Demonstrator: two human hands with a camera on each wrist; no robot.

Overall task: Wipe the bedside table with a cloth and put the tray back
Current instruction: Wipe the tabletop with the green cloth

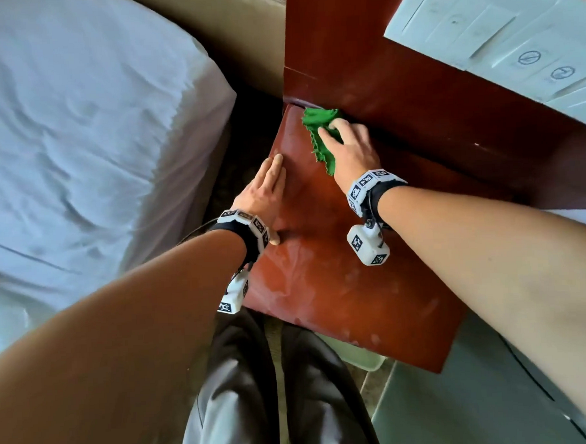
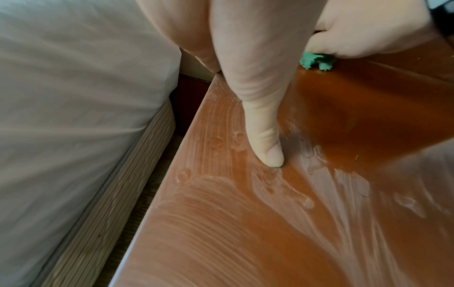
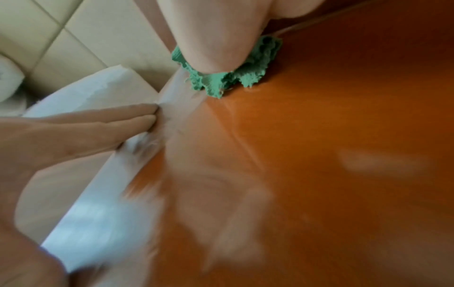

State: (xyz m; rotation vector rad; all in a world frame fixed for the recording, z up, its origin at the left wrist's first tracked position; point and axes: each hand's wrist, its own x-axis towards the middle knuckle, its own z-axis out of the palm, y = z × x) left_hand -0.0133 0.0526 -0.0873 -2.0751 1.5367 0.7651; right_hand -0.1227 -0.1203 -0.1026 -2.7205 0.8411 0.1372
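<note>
The bedside table (image 1: 338, 287) has a glossy reddish wood top with pale smeared streaks (image 2: 270, 233). A crumpled green cloth (image 1: 319, 120) lies at its far left corner against the back panel. My right hand (image 1: 348, 145) is on the cloth, fingers curled over it and pressing it down; the cloth's frayed edge (image 3: 245, 75) sticks out under the hand. My left hand (image 1: 266, 189) lies flat on the table's left edge, fingers straight and together, thumb (image 2: 265, 136) touching the top. No tray is plainly visible.
A bed with a white sheet (image 1: 80, 147) runs close along the table's left side. A dark red panel (image 1: 431, 115) rises behind it, with white switch plates (image 1: 512, 37). A pale object (image 1: 361, 353) shows under the table's front edge, beside my legs (image 1: 258, 391).
</note>
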